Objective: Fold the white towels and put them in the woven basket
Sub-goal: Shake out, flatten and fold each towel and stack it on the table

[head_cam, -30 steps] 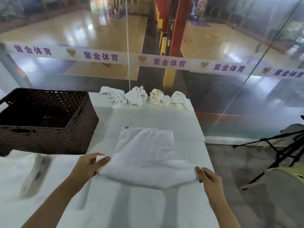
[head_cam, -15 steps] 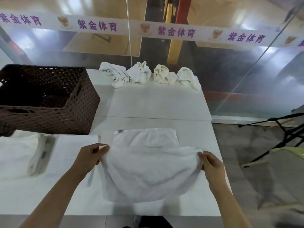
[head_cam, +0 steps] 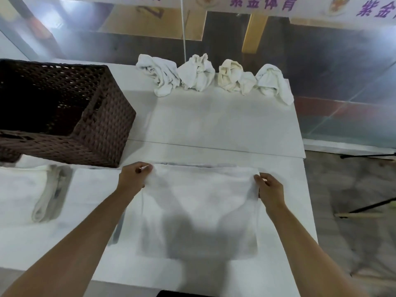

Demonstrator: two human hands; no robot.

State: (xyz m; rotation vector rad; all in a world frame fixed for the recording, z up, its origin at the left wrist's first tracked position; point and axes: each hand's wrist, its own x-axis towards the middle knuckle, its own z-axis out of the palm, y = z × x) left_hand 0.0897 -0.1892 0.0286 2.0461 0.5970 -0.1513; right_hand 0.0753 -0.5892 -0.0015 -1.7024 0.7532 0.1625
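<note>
A white towel [head_cam: 199, 209] lies folded over on the white table [head_cam: 225, 125] in front of me. My left hand [head_cam: 134, 177] pinches its far left corner. My right hand [head_cam: 270, 187] pinches its far right corner. Both corners sit at the towel's far edge, down on the table. A dark brown woven basket [head_cam: 102, 129] stands at the left, its inside dark. Several crumpled white towels [head_cam: 197, 72] lie in a row along the table's far edge.
A white cloth [head_cam: 19, 194] with a rolled edge lies left of me, in front of the basket. A glass wall with a banner runs behind the table. Dark tripod legs [head_cam: 368, 155] stand on the floor at the right.
Both hands carried the towel's near edge up and forward over the rest, laying it onto the far edge. The view has tilted further down at the table.
</note>
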